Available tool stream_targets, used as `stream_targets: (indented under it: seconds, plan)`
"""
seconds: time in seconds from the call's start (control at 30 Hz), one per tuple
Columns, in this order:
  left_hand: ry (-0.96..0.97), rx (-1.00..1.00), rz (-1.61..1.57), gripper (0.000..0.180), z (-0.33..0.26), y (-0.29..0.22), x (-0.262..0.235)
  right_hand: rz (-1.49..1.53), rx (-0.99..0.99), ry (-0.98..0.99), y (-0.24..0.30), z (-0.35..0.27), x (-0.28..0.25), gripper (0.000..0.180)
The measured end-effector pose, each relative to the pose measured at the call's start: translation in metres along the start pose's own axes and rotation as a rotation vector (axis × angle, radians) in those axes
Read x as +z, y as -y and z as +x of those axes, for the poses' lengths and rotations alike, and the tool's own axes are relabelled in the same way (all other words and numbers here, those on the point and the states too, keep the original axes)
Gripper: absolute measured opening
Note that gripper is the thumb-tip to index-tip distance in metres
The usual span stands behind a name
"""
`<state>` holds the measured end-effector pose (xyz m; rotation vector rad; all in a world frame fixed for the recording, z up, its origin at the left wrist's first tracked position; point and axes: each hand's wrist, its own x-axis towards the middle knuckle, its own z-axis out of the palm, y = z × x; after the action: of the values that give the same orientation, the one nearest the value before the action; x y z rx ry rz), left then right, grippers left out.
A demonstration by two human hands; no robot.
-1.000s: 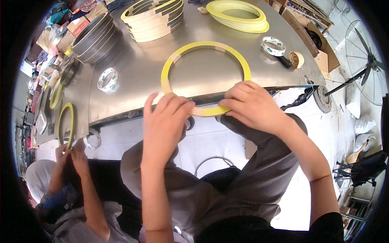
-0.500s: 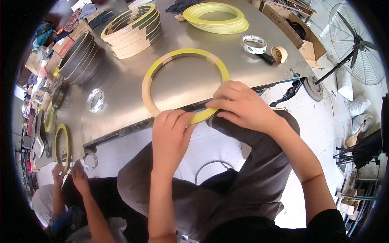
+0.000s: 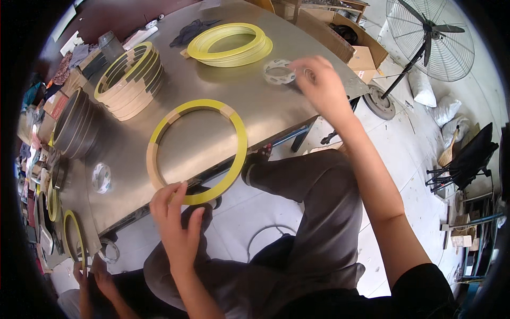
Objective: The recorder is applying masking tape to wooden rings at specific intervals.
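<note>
A flat ring (image 3: 241, 141), yellow with tan-covered stretches, lies on the metal table with its near side jutting past the edge. My left hand (image 3: 178, 223) is at the ring's near left part, thumb and fingers spread, fingertips against or just beside the rim. Across the table, my right hand (image 3: 326, 90) is stretched over the far right corner and smeared by motion. By its fingertips stands a white printed tape roll (image 3: 279, 81). A brown tape roll (image 3: 309, 77) shows among the blurred fingers; whether they grip it is unclear.
Stacked yellow rings (image 3: 228, 59), tan-and-black rings (image 3: 130, 98) and dark rings (image 3: 74, 130) stand on the table (image 3: 212, 85). Another tape roll (image 3: 101, 178) lies left. At lower left, a co-worker's hands (image 3: 101, 276) hold a yellow ring (image 3: 66, 228). A fan (image 3: 430, 32) stands right.
My right hand has left the ring and moved up and right to the tape rolls. The left hand's fingers have spread from their grip on the ring. The whole view has shifted.
</note>
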<state>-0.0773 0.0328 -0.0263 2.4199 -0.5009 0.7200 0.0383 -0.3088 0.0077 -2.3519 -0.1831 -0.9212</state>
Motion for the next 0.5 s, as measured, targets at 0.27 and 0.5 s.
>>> stream_targets:
  seconds: [0.27, 0.5]
  plan:
    - [-0.106, -0.096, 0.009, 0.015, 0.009, 0.016, -0.005, 0.054, -0.188, 0.164, 0.038, 0.02, 0.038, 0.02]
    - [-0.022, -0.17, 0.367, 0.033, 0.071, 0.061, 0.005, 0.142, -0.538, 0.487, 0.108, 0.039, 0.171, 0.038]
